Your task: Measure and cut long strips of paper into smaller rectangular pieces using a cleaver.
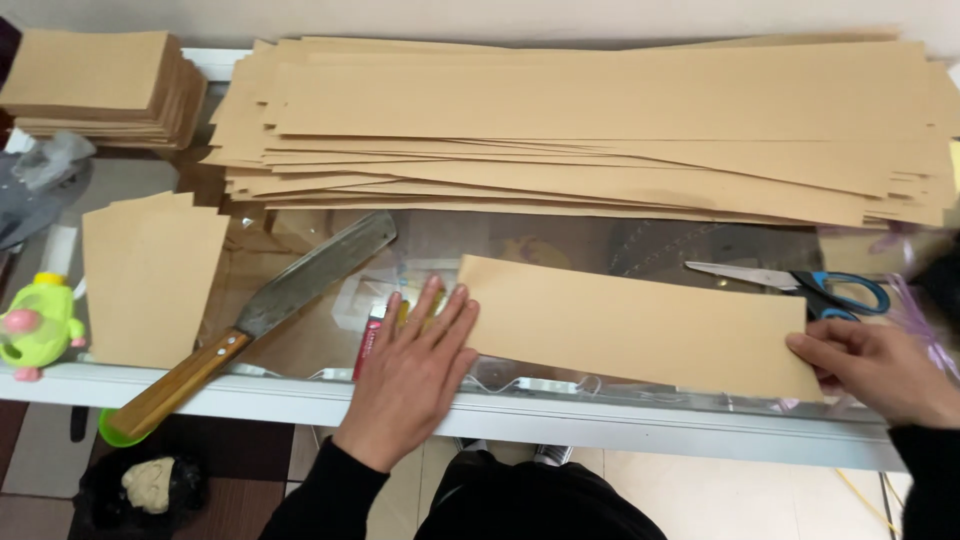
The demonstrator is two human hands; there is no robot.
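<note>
Hands flank a folded brown paper strip (640, 325) on the glass surface (330, 345): left hand (412, 375) flat, fingers spread; right hand (872, 365) pinching its corner

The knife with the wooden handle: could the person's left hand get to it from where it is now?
Probably yes. The left hand lies flat at the paper strip's end, and the knife lies just beside it with nothing between.
</note>
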